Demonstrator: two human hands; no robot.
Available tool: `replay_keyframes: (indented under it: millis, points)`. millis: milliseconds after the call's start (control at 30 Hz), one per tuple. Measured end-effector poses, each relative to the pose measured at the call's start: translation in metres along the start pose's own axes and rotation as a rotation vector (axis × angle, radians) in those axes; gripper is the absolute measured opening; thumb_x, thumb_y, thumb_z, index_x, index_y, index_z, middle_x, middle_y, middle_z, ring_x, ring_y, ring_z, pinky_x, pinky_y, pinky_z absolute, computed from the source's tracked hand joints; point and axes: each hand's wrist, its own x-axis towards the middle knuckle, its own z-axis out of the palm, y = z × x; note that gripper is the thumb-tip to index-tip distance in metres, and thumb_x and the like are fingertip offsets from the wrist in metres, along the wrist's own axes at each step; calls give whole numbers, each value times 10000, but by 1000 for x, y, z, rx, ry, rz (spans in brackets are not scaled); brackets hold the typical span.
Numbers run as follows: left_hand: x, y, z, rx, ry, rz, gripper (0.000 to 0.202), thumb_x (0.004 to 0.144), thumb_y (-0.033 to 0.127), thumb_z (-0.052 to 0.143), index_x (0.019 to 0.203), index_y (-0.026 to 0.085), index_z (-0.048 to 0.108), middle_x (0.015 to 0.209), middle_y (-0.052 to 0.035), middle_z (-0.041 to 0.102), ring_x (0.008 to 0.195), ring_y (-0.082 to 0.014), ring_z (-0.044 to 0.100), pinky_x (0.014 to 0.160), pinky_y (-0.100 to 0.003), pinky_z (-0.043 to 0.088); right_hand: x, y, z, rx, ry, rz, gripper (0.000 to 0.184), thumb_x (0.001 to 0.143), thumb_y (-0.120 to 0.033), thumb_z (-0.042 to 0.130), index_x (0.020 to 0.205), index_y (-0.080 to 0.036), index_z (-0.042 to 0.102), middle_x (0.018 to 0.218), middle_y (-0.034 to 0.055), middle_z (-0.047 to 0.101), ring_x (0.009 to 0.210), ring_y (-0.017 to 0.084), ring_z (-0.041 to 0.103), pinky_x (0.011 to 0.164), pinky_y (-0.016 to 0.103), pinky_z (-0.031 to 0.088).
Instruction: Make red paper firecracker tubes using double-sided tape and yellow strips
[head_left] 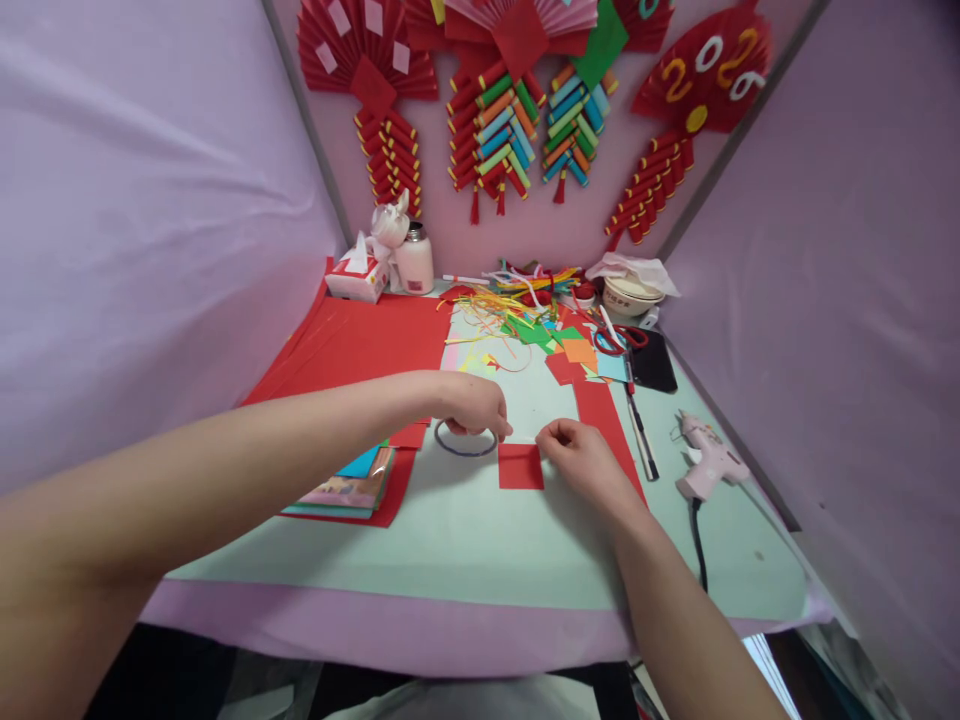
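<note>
My left hand (474,400) is closed at the middle of the table, fingers bent around a thin ring that looks like a roll of tape (466,453). A pale strip, apparently tape (523,438), runs from it toward my right hand (568,442), whose thumb and fingertips are pinched on the strip's end. Just below the strip lies a red paper square (520,468), flat on the table, its top edge close to both hands. Whether the strip touches the paper I cannot tell.
Left are red sheets (375,335) and a stack of coloured paper (349,488). Behind my hands lie paper scraps (579,350) and pipe cleaners (536,283). Scissors (611,342), a black-handled tool (642,440), a black phone-like slab (654,362) and a corded glue gun (706,458) lie right.
</note>
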Motion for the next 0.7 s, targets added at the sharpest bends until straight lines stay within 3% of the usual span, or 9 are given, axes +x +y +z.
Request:
replay_keyframes:
  millis: [200, 433, 700]
  points:
    - [21, 10, 12, -137, -104, -113, 201, 738, 243, 539, 783, 134, 702, 443, 22, 437, 463, -131, 450, 515, -251, 450, 1, 9, 1, -175, 12, 5, 158, 747, -284, 483, 683, -197, 598, 697, 22, 639, 643, 160, 549, 558, 252, 357]
    - [40, 6, 14, -259, -232, -135, 145, 705, 236, 594, 594, 158, 642, 416, 12, 465, 425, -123, 421, 529, -296, 503, 7, 15, 2, -280, 14, -25, 157, 750, -242, 482, 656, -197, 600, 698, 35, 642, 629, 156, 533, 557, 255, 326]
    - [42, 6, 16, -275, -232, -176, 135, 700, 130, 553, 578, 159, 603, 413, 24, 481, 414, -114, 434, 542, -278, 497, 8, 16, 4, -309, 8, -12, 163, 747, -231, 476, 635, -208, 593, 648, 24, 624, 601, 155, 516, 538, 261, 301]
